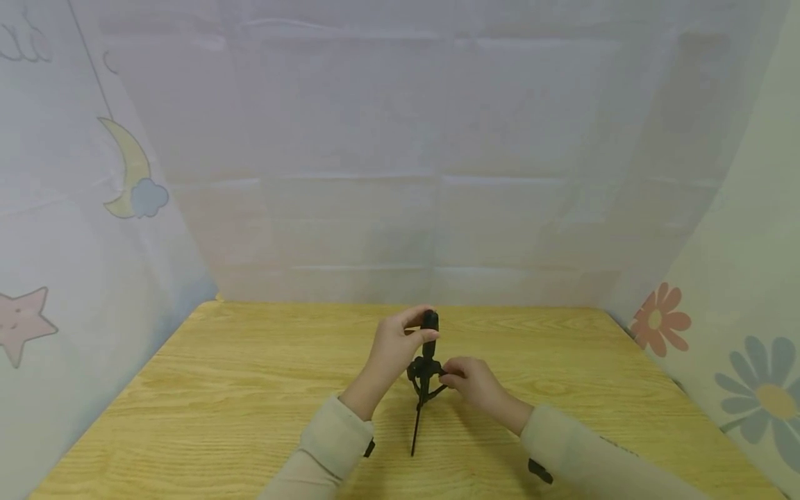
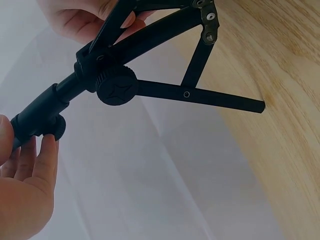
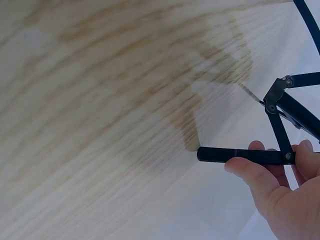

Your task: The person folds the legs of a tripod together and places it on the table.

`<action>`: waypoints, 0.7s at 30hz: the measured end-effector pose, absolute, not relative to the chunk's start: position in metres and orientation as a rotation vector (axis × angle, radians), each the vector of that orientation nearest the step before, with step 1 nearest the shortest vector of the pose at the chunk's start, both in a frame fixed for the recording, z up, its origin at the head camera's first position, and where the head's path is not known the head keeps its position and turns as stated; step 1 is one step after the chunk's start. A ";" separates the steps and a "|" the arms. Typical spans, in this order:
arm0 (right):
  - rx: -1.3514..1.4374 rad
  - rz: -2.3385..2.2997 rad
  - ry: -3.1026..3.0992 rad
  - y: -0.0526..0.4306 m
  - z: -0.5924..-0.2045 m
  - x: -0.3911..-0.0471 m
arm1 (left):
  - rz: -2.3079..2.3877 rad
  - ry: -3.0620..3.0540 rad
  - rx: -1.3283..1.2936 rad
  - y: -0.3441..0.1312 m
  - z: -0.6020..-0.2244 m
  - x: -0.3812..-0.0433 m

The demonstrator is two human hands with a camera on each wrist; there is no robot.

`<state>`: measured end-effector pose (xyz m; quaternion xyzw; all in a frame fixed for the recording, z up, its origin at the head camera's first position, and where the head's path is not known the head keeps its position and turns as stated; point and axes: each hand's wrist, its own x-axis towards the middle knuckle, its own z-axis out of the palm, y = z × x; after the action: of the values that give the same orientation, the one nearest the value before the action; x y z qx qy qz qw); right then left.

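A small black tripod stands upright near the table's middle with its legs spread. My left hand grips the top of its column, thumb on one side and fingers on the other. A round knob shows on the tripod's collar in the left wrist view, below that hand. My right hand pinches the leg on the right. In the right wrist view its thumb and fingers hold this leg near a brace joint, and the leg's tip sticks out past them. Whether every foot touches the wood cannot be told.
The wooden table has pale grain. A whitish cloth wall rises behind it. Side walls carry a printed moon on the left and printed flowers on the right.
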<state>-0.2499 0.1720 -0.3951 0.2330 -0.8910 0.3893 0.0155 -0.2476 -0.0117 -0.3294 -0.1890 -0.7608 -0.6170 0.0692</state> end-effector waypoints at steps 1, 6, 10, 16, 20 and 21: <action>0.724 1.212 -2.771 0.172 -0.395 -0.250 | -1.858 -2.291 -0.568 -0.012 -0.330 -0.248; 0.702 1.226 -2.757 0.172 -0.396 -0.249 | -1.864 -2.297 -0.557 -0.012 -0.330 -0.248; 0.694 1.270 -2.745 0.171 -0.396 -0.250 | -1.863 -2.301 -0.552 -0.012 -0.329 -0.248; 0.685 1.366 -2.733 0.167 -0.396 -0.250 | -1.875 -2.285 -0.561 -0.014 -0.327 -0.246; 0.665 1.385 -2.751 0.165 -0.395 -0.250 | -1.887 -2.274 -0.571 -0.015 -0.327 -0.245; 0.667 1.381 -2.756 0.165 -0.394 -0.250 | -1.891 -2.273 -0.572 -0.015 -0.326 -0.245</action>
<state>-0.2503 0.1649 -0.3942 0.2116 -0.8737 0.4379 -0.0061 -0.2446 -0.0147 -0.3265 -0.1897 -0.7531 -0.6265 0.0651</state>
